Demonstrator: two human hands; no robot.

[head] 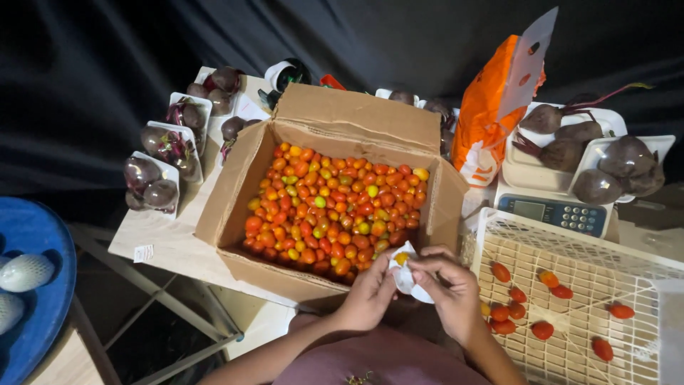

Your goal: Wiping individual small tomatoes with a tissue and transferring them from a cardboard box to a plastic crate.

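Observation:
My left hand [369,294] and my right hand [447,285] meet at the near edge of an open cardboard box [235,187]. Together they grip a small yellow-orange cherry tomato [402,257] wrapped in a white cloth [406,279]. The box is filled with several red, orange and yellow cherry tomatoes [331,207]. To the right stands a white plastic crate [570,246] with several red tomatoes [543,329] scattered on its floor.
A digital scale [552,212] carries a white tray of beetroots [563,153] at the right. An orange plastic bag [484,114] stands behind the box. Wrapped trays of beetroots [171,142] line the left. A blue tub [32,235] holds netted fruit.

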